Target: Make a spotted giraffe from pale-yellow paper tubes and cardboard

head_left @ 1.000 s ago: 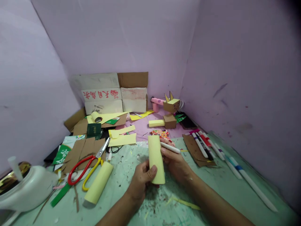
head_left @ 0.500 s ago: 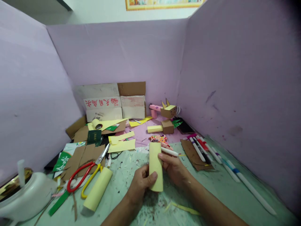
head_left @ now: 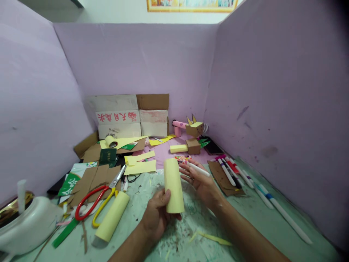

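Observation:
A pale yellow paper tube (head_left: 174, 185) stands nearly upright in my left hand (head_left: 158, 214), its thumb across the front and its fingers behind. My right hand (head_left: 204, 185), just right of the tube and apart from it, has its fingers stretched out while a white marker (head_left: 199, 169) is held along the thumb. A second yellow tube (head_left: 112, 217) lies to the left of my left hand. Beside that tube are scissors (head_left: 99, 194) with one red and one yellow handle.
Markers lie on a cardboard piece (head_left: 222, 182) at right, near a phone (head_left: 212, 145). Farther back are a cardboard model (head_left: 193, 146) with a yellow paper stem and a folded carton (head_left: 120, 120). A white pot-like container (head_left: 29, 225) stands at left; purple walls enclose the table.
My right hand has let go of the tube and moved slightly right, its fingers opening out with the marker kept. My left hand has shifted the tube a little left.

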`<state>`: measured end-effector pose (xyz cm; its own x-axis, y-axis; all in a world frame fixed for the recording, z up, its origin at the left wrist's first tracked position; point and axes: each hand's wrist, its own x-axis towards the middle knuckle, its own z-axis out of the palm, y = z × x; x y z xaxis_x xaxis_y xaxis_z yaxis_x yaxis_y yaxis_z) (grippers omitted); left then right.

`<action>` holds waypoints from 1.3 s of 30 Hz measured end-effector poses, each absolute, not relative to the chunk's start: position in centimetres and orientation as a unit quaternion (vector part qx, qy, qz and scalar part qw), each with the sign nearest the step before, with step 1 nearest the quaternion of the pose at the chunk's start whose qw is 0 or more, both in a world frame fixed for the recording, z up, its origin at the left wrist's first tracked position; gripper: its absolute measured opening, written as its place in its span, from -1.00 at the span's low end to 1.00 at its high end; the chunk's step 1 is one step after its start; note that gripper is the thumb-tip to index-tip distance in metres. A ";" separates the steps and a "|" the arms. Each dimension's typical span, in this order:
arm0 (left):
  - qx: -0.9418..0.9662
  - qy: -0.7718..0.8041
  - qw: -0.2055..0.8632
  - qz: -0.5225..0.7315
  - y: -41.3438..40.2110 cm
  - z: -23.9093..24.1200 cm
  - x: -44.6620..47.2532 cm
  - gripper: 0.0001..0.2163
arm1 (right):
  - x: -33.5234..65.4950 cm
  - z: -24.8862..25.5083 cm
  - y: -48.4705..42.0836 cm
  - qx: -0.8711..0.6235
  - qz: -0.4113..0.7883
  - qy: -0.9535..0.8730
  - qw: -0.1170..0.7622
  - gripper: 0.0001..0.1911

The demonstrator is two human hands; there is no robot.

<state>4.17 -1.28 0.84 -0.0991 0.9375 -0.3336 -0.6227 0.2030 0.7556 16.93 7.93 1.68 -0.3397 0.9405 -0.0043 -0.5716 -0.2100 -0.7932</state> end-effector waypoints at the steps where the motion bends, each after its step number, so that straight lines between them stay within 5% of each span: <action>1: 0.186 0.429 0.649 0.600 -1.3 0.9 4.1 -0.50 | 16.9 1.8 7.9 -0.253 0.737 -0.363 0.511 -0.49; 22: 0.291 0.425 0.680 0.522 -1.2 0.0 3.9 -0.54 | 16.7 1.8 7.3 -0.303 0.723 -0.393 0.481 -0.56; 39: 0.286 0.484 0.559 0.610 -1.3 0.4 4.5 -0.61 | 16.5 1.4 8.1 -0.307 0.616 -0.522 0.504 -0.55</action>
<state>4.53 -1.31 0.44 -0.2125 0.9582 -0.1917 -0.4054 0.0920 0.9095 16.53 8.07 1.38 -0.3039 0.9412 0.1475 -0.3009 0.0521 -0.9522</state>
